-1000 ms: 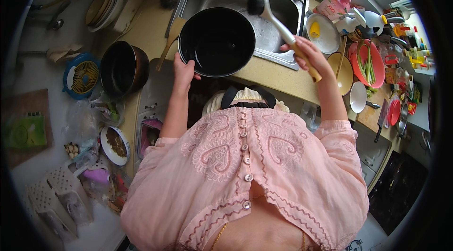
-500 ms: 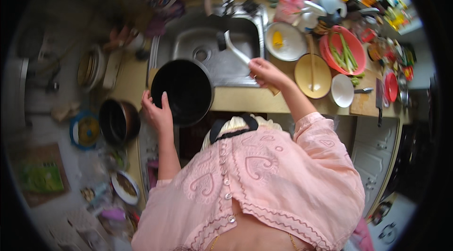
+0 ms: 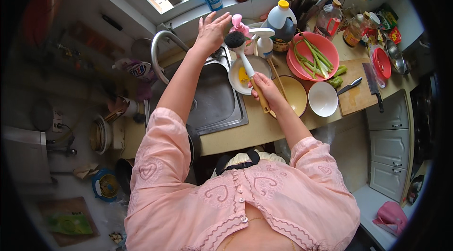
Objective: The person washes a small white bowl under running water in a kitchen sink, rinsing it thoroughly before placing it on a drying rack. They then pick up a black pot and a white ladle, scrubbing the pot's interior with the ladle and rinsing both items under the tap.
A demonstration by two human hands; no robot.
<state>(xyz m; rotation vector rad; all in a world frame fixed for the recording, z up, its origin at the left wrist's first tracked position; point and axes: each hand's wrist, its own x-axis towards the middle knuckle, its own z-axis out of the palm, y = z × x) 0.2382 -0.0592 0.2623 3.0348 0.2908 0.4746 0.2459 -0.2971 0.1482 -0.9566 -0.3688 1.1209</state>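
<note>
Brush [image 3: 248, 66] in right hand [image 3: 266, 90], bristles [image 3: 234, 39] beyond it

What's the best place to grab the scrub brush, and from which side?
Likely the tan handle, coming from the near right, where the right hand holds it. The scrub brush slants: its handle end points toward you, while the white neck carries the dark bristles away.

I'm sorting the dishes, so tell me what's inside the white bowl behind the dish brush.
A yellow object lies inside the white bowl; its kind is unclear. The dish brush and right hand cover part of the bowl, so anything behind them is hidden.
</note>
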